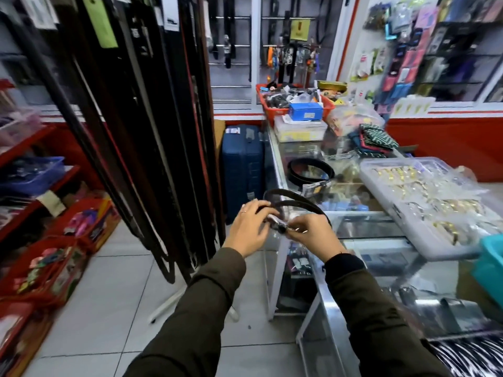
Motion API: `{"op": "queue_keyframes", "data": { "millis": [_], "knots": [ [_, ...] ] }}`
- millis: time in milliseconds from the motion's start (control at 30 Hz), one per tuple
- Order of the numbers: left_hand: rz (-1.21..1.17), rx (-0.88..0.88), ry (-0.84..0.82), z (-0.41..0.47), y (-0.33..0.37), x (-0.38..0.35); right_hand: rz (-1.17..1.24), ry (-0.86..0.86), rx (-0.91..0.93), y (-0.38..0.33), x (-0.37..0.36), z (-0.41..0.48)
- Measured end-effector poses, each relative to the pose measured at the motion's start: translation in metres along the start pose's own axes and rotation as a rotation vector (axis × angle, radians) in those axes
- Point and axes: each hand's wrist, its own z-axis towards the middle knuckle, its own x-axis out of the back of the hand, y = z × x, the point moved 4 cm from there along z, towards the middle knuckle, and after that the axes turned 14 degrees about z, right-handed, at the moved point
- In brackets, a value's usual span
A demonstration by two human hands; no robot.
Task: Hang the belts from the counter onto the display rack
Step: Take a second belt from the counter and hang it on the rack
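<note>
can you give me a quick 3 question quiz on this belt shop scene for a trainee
1. True or false: both hands are on the same belt.
2. Where is the other coiled belt? A) on the floor B) on the glass counter C) in the red basket
3. Fill in: the display rack of hanging belts stands to the person's ____.

Key
1. True: the left hand and right hand hold the dark belt over the counter's near edge.
2. B: the coiled belt lies on the glass counter, beyond the hands.
3. Left: the display rack stands on the tiled floor, left of the counter.
</note>
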Motion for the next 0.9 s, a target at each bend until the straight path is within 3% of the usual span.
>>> {"op": "queue_keyframes", "data": {
  "millis": [100, 233, 333, 500, 700, 900],
  "knots": [
    [-0.334, 0.225, 0.088, -0.006, -0.023, 0.023, 0.180, 0.039, 0.025, -0.026, -0.014, 0.013],
    [-0.910, 0.667, 0.167, -0.011, -0.046, 0.045, 0.383, 0.070, 0.074, -0.054, -0.025, 0.029],
    [-1.179, 0.741, 0.108, -0.017, -0.049, 0.056, 0.502, 0.038, 0.101, -0.073, -0.033, 0.039],
    [-1.135, 0.635, 0.196, -0.025, -0.064, 0.083, 0.663, -0.036, 0.083, -0.099, -0.049, 0.051],
    [-0.872, 0.612, 0.263, -0.028, -0.088, 0.122, 0.547, -0.021, 0.129, -0.134, -0.067, 0.060],
    [-0.897, 0.532, 0.404, -0.022, -0.113, 0.168, 0.568, -0.235, 0.273, -0.185, -0.079, 0.083]
  ]
}}
